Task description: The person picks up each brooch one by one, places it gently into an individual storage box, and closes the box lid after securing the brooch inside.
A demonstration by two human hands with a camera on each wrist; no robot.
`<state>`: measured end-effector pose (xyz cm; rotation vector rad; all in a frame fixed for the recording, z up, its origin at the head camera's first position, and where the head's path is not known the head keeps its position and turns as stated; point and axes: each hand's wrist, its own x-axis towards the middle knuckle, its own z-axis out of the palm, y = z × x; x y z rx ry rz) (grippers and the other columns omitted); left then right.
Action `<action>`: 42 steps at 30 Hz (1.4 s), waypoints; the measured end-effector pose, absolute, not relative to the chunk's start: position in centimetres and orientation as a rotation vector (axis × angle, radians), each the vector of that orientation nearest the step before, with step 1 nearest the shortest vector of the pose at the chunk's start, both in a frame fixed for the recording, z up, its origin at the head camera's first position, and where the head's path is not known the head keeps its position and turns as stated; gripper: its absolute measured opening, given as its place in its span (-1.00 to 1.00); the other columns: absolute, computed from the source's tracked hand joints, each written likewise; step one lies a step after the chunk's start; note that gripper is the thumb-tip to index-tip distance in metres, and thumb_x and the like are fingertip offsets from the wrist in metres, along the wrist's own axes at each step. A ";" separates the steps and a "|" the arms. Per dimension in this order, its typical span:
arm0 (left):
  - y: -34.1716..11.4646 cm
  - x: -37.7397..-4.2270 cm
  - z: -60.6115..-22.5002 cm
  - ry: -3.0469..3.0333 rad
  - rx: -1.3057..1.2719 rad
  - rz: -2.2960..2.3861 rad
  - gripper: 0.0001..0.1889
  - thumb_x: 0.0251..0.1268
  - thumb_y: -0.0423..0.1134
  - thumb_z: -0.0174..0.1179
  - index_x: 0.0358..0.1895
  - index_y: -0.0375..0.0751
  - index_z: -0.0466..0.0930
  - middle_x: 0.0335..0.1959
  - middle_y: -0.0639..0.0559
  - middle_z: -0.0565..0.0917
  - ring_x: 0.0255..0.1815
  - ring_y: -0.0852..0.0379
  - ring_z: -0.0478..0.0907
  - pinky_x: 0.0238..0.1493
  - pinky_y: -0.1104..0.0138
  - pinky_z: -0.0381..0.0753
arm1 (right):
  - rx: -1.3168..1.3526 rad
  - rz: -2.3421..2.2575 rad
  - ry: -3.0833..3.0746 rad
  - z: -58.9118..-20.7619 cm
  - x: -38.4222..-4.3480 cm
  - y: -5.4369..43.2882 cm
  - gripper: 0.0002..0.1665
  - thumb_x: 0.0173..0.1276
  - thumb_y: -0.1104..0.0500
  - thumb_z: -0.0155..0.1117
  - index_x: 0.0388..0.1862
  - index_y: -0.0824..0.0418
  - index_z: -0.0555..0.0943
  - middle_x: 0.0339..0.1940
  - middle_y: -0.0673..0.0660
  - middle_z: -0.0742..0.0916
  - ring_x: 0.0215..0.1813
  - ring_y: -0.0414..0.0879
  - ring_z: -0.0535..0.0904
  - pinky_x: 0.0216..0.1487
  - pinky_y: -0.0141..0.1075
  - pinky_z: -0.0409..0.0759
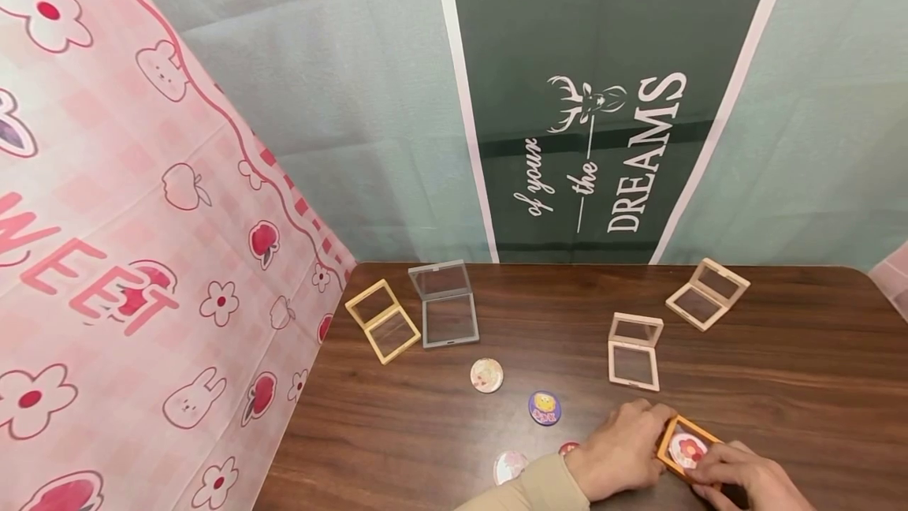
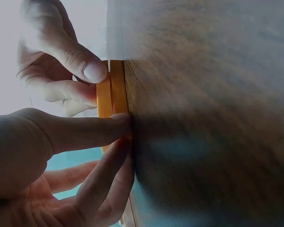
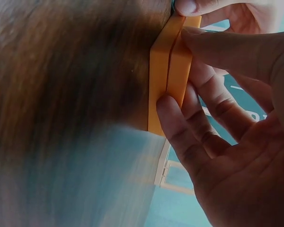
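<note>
An orange square display case (image 1: pixel 665 441) lies on the table near its front right, a round badge (image 1: pixel 686 448) with a red flower showing through its clear window. At its left corner, my left hand (image 1: pixel 624 444) grips the rim between thumb and fingers. My right hand (image 1: pixel 752 479) pinches the opposite side, thumb and fingertips on the edge. In the left wrist view the two halves of the case (image 2: pixel 104 97) lie face to face with a thin seam between them. The right wrist view also shows that seam along the case (image 3: pixel 177 66).
Open cases stand around: yellow (image 1: pixel 383 322), grey (image 1: pixel 450 322), and two pale pink ones (image 1: pixel 634 367) (image 1: pixel 698 307). Loose round badges include a cream one (image 1: pixel 486 375), a purple one (image 1: pixel 545 408), a pale pink one (image 1: pixel 509 466) and a red one (image 1: pixel 567 447) partly behind my left hand.
</note>
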<state>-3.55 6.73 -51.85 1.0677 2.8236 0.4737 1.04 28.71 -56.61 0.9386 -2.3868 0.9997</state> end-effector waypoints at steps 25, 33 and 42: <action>6.2 -3.4 -50.8 2.767 1.025 0.402 -0.36 0.02 -0.05 0.67 0.22 0.22 0.61 -0.10 0.38 0.61 -0.18 0.49 0.49 -0.27 0.63 0.41 | 0.956 0.991 -2.495 -56.1 1.0 28.7 -0.70 0.00 0.04 0.82 -0.47 -0.10 0.75 -0.35 -0.29 0.68 -0.26 -0.48 0.47 -0.31 -0.69 0.28; 4.1 -4.1 -48.7 2.761 1.047 0.396 -0.37 0.16 0.03 0.58 0.33 0.19 0.61 0.10 0.37 0.64 0.02 0.49 0.55 -0.04 0.69 0.44 | 0.869 0.935 -2.573 -54.6 0.7 28.4 -0.51 -0.19 0.29 0.82 -0.31 -0.13 0.79 -0.31 -0.37 0.63 -0.31 -0.52 0.36 -0.41 -0.61 0.21; 0.5 -5.8 -47.2 2.801 0.928 0.538 -0.39 0.16 0.01 0.61 0.31 0.12 0.66 0.04 0.29 0.68 -0.02 0.44 0.60 -0.11 0.63 0.52 | 0.697 0.929 -2.613 -52.8 -1.0 27.7 -0.41 -0.24 0.44 0.76 -0.27 -0.08 0.76 -0.31 -0.35 0.65 -0.34 -0.52 0.40 -0.40 -0.59 0.28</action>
